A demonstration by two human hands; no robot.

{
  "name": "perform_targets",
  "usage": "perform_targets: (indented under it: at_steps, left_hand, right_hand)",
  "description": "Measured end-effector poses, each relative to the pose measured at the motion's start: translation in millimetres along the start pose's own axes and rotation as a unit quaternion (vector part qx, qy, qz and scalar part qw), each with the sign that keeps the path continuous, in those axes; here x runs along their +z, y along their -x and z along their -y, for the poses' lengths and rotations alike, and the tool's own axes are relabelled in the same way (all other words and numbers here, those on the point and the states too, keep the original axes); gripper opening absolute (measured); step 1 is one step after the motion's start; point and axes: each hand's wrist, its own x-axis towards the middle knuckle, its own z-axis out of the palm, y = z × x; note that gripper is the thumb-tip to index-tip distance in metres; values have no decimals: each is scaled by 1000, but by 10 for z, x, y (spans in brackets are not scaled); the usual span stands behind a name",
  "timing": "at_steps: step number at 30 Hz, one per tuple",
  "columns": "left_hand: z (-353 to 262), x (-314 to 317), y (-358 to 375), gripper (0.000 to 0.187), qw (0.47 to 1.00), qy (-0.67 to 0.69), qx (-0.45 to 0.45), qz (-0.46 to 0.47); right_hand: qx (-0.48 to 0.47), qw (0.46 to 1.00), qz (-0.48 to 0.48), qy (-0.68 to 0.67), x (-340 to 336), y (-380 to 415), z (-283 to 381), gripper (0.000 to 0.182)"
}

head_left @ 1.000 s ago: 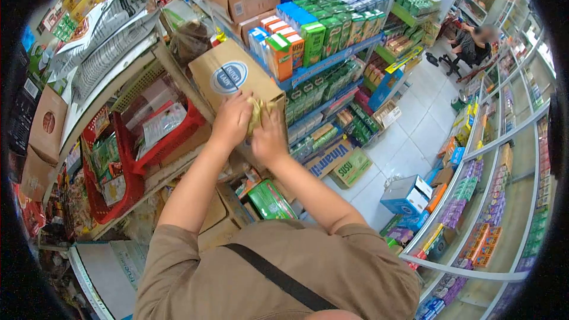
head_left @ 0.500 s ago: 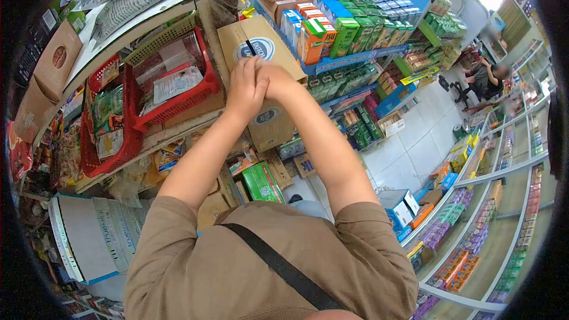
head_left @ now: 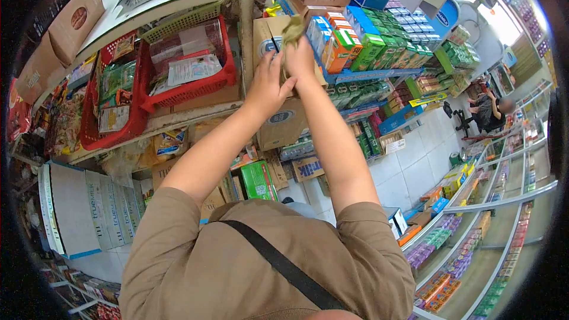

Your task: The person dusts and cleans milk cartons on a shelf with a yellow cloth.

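Observation:
A brown cardboard carton (head_left: 284, 121) with a round blue-and-white logo stands in front of me, a dark slit showing in its top. Fingers spread, my left hand (head_left: 269, 85) rests against the top of the carton. Just right of it, my right hand (head_left: 299, 59) is closed on a crumpled yellowish-green strip (head_left: 293, 28) that sticks up past the fingers. Motion blur hides whether the strip is cloth or tape. My forearms and hands cover much of the carton's top.
Left of the carton, red baskets (head_left: 228, 74) of packets sit on a shelf. Drink cartons (head_left: 370, 41) fill a blue rack on the right. A green box (head_left: 259, 181) stands below. Farther off, a person (head_left: 489, 109) sits near glass-fronted shelves (head_left: 504, 204).
My hands have come apart from their joined position on the carton. The right hand has risen, now with the yellowish-green strip in it. The view has shifted, moving the scene rightward.

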Motion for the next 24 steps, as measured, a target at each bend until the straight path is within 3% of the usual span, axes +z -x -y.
perform_targets:
  at_steps: [2, 6, 7, 10, 12, 13, 16, 17, 18, 21, 24]
  left_hand:
    - [-23, -26, -18, 65, 1000, 11, -8, 19]
    - [-48, -54, -25, 65, 998, -24, -1, 51]
    - [-45, -41, -30, 64, 998, -31, -8, 57]
    - [49, 75, -77, 62, 995, -50, -6, 88]
    - [170, 206, -125, 59, 991, -60, 18, 118]
    - [168, 236, -175, 57, 985, -75, 21, 152]
    - [183, 364, -307, 54, 964, -114, 16, 240]
    - [207, 415, -408, 54, 958, -127, 11, 258]
    - [244, 460, -516, 54, 951, -141, 8, 275]
    - [433, 677, -819, 56, 941, -210, -51, 260]
    - [493, 792, -1054, 56, 933, -240, -124, 237]
  right_hand:
    - [-9, 994, -62, -85, -167, 17, 221, 40]
    - [-101, 987, -91, 82, -423, 197, 256, 46]
    - [-111, 984, -108, 93, -458, 238, 178, 38]
    - [-67, 986, 58, 141, -647, 556, 176, 28]
    - [-192, 970, -7, 148, -491, 814, -81, 20]
    - [-243, 954, -71, 160, -411, 909, -146, 27]
    - [-266, 945, -90, 167, -405, 988, -256, 37]
    - [-265, 943, -65, 192, -405, 982, -316, 51]
    - [-270, 942, -66, 190, -411, 998, -308, 53]
    - [-289, 932, -64, 208, -442, 1031, -233, 62]
    - [-303, 920, -72, 239, -381, 1001, -323, 53]
